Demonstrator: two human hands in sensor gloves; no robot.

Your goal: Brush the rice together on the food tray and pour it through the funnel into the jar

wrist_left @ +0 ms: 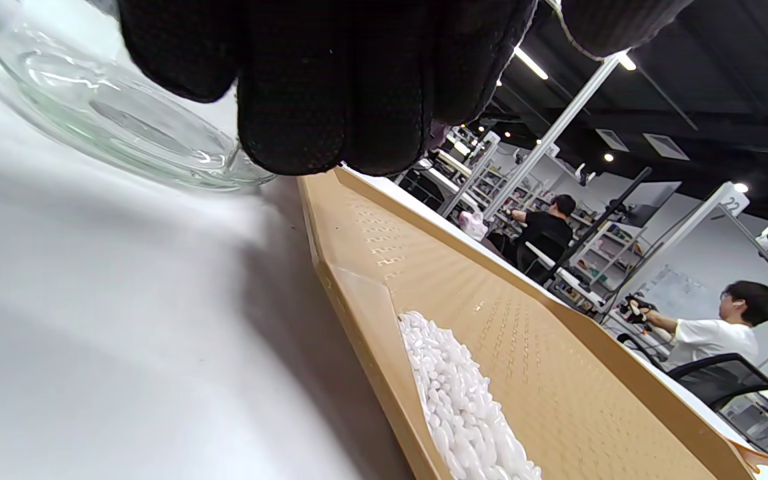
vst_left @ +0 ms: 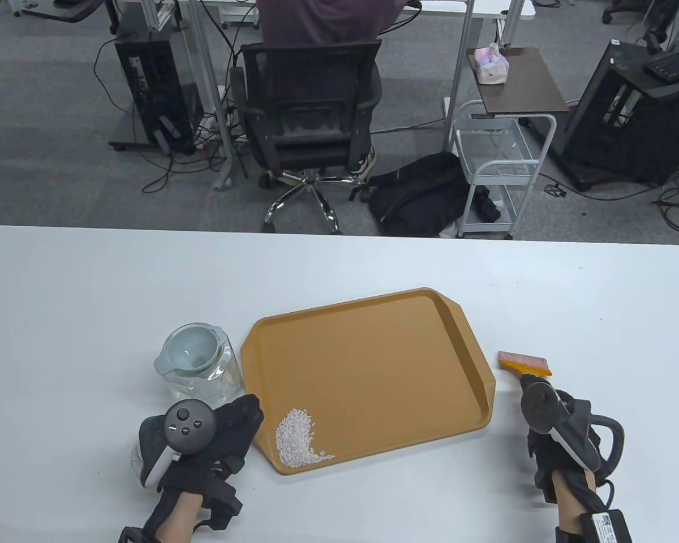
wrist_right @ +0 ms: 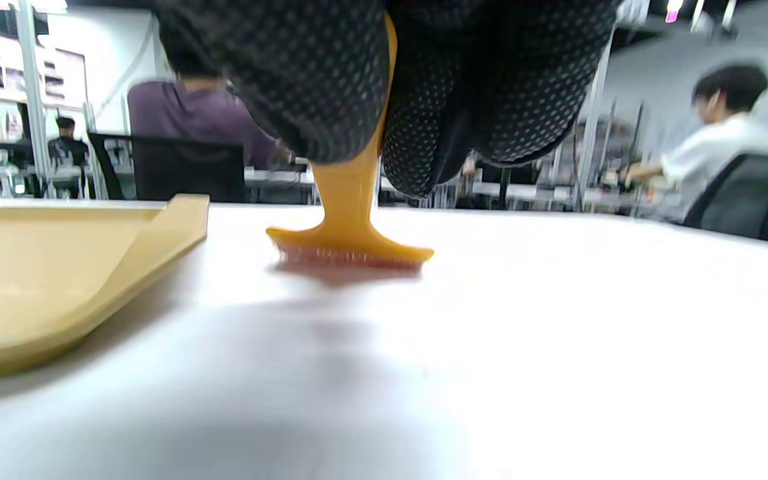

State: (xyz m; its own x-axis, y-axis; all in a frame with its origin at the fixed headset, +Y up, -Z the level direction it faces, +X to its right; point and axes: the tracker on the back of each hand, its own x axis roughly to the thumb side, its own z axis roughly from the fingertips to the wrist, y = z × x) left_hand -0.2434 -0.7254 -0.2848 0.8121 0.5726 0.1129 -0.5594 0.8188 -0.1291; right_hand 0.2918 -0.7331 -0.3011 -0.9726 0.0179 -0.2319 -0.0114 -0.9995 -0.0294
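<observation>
Table view shows the rice (vst_left: 297, 438) heaped in the lower-left corner of the tan food tray (vst_left: 373, 362), which lies flat at the frame's centre on the white bench (vst_left: 90, 283). Just left of the tray stands the glass jar (vst_left: 203, 382) with the pale funnel (vst_left: 191, 348) seated in its mouth.

At lower left, the left hand (vst_left: 215, 441) reaches up and to the right, its fingertips at the tray's near-left edge beside the rice and just below the jar. In the left wrist view its fingers (wrist_left: 331, 87) hang together over the tray rim; whether they touch or pinch the rim is hidden, so I cannot tell its state.

At lower right, the right hand (vst_left: 560, 435) lies on the bench, well apart from the tray's right edge, fingers wrapped around the handle of the orange brush (vst_left: 525, 365). The brush head points up-frame, bristles on the bench. From the right wrist view the handle (wrist_right: 351, 180) disappears between the gloved fingers (wrist_right: 304, 80); most of it is covered.
</observation>
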